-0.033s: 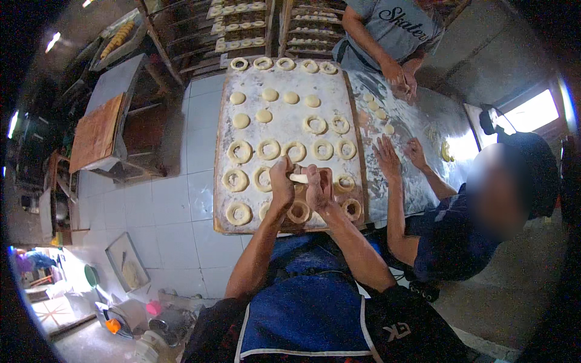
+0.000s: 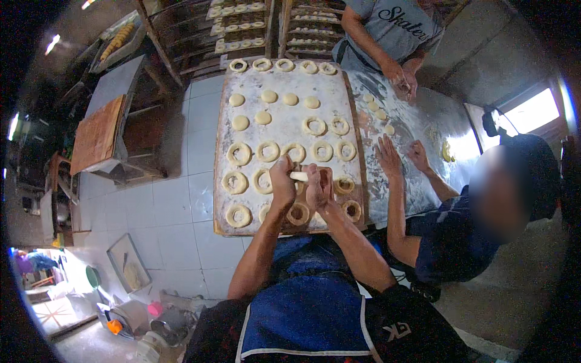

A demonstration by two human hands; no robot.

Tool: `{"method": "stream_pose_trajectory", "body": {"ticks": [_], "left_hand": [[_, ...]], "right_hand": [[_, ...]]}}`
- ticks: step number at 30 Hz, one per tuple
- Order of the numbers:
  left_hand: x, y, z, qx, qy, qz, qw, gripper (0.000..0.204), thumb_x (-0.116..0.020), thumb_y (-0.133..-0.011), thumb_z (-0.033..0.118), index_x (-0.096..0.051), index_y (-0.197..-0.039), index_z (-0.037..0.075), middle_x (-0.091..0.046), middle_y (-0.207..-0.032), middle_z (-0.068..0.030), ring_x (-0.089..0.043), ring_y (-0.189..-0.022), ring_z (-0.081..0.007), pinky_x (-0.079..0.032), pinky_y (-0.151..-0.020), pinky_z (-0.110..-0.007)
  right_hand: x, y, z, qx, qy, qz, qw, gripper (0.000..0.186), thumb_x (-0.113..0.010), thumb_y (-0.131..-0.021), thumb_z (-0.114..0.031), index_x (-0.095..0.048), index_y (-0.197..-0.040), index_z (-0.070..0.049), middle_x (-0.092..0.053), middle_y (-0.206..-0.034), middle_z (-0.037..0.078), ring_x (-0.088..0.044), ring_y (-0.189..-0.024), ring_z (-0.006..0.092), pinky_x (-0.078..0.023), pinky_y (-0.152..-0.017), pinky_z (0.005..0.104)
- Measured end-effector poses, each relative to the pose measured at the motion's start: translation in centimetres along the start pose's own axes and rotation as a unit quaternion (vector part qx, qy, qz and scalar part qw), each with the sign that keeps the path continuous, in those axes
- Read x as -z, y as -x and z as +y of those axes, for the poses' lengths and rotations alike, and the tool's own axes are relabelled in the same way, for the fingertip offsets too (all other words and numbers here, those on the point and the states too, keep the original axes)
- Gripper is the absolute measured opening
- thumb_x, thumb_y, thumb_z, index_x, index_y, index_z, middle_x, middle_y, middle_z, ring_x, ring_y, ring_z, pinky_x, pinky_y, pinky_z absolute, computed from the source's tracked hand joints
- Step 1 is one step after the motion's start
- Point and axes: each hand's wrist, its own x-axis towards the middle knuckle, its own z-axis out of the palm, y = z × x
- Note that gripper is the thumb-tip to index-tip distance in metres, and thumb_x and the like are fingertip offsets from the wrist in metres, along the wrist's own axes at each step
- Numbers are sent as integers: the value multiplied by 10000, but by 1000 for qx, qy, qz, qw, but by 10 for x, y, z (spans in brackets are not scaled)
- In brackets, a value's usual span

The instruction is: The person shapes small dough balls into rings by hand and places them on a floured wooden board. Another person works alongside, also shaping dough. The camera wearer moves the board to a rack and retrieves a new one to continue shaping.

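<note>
My left hand (image 2: 282,184) and my right hand (image 2: 318,189) are close together above the near half of a floured board (image 2: 281,130). A piece of pale dough (image 2: 299,176) stretches between them, with the fingers of both hands closed on its ends. How far it runs inside the hands is hidden. Dough rings lie around and under my hands, among them one ring (image 2: 238,153) at the left and another (image 2: 298,213) just below. Farther up the board sit several flat round dough pieces (image 2: 269,96).
On the right, a floured metal table (image 2: 417,130) holds small dough pieces (image 2: 380,114). A co-worker's hands (image 2: 390,156) rest over its near part; another person's hands (image 2: 404,81) are at its far end. Racks of dough trays (image 2: 240,27) stand behind. A wooden-topped table (image 2: 97,133) is left.
</note>
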Motion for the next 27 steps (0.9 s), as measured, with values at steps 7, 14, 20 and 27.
{"method": "stream_pose_trajectory", "body": {"ticks": [7,14,20,27], "left_hand": [[6,-89,-21,-86,-127,62,986,506,-383,-996,462,-459,-759,22,-497,-638,-111,-498,-563,-220,-431,-528,-371],[18,-145,-29,-142,-518,75,840,310,-596,-879,173,-542,-1127,-5,-637,-1018,-217,-598,-945,-412,-426,-786,-534],[79,-153,-21,-119,-702,176,680,299,-694,-807,245,-595,-1045,95,-582,-1032,-122,-530,-1025,-330,-402,-792,-517],[103,-161,-14,-107,-526,78,840,240,-699,-823,191,-566,-952,38,-598,-838,-146,-591,-790,-331,-457,-692,-470]], "right_hand": [[13,-109,-16,101,54,-167,979,427,-616,-856,-426,-616,-895,-1,-636,-810,165,-617,-758,297,-488,-718,412],[3,-158,-14,107,293,-95,945,465,-657,-776,-158,-544,-1201,-8,-625,-1047,227,-608,-979,405,-483,-877,488],[-33,-189,-1,278,250,-173,911,302,-539,-818,-65,-602,-1105,4,-616,-1060,244,-581,-1059,400,-450,-921,506],[-121,-194,9,329,280,-134,892,188,-501,-860,-112,-614,-955,4,-637,-1035,229,-626,-983,405,-494,-861,496]]}}
